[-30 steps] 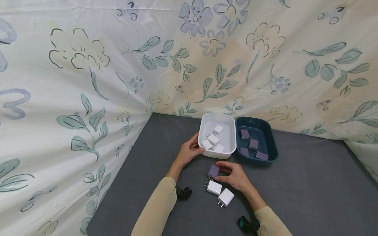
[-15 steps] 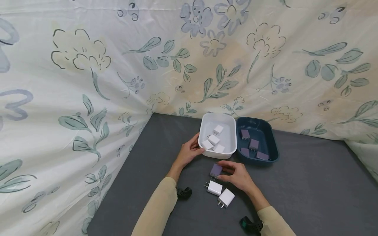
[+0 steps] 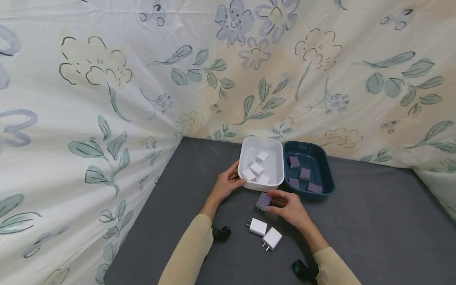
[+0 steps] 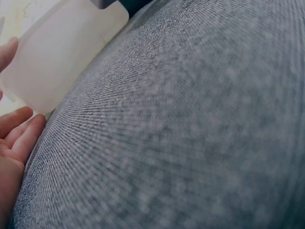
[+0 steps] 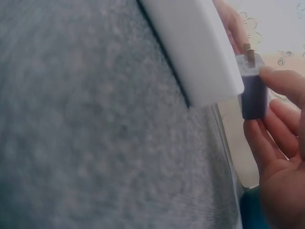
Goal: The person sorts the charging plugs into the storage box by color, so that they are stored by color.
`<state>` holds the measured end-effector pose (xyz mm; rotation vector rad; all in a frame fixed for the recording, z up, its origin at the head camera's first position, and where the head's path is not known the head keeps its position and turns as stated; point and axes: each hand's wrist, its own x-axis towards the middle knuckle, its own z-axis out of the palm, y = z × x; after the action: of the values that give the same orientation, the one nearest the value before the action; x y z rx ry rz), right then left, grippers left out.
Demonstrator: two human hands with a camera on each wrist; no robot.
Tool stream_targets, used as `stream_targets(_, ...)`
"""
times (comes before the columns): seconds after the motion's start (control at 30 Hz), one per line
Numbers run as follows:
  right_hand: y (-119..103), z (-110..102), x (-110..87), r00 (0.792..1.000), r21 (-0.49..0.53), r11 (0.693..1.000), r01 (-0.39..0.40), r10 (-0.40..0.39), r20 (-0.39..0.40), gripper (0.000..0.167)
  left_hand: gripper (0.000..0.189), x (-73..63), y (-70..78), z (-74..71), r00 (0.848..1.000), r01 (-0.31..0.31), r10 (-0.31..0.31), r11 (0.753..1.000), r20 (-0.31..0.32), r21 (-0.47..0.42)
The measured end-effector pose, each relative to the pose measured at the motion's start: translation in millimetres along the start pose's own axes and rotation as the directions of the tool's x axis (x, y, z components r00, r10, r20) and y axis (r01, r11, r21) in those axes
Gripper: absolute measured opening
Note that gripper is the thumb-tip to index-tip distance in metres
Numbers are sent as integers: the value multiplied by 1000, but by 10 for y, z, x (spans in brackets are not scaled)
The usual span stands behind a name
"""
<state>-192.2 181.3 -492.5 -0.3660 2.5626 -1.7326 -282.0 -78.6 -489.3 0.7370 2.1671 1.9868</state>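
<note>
With thumb and fingertips, my right hand pinches a purple plug charger, its prongs toward me, in front of the white tray. In the right wrist view the charger sits between thumb and fingers. My left hand grips the white tray's near left corner, thumb at the front and fingers along the side. Several white chargers lie in that tray. Two more, one white charger and another white charger, rest on the table below my right hand.
A dark blue tray stands against the white tray's right side, holding several purple chargers. Floral cloth hangs behind and to the left of the dark grey table.
My right hand has lifted the purple charger away from the two white chargers, moving slightly right and toward the trays. My left hand has stayed at the white tray.
</note>
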Motion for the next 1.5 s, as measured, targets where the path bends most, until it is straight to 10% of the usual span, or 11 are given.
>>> stream_targets(0.77, -173, -197, 15, 998, 24, 1000, -15, 16, -54, 52, 78, -5, 56, -23, 1000, 7, -7, 1000, -14, -3)
stream_targets(1.5, -269, -539, 157, 959, -83, 993, -78, 52, -278, 51, 79, -4, 15, -27, 1000, -5, 5, 1000, 10, 10)
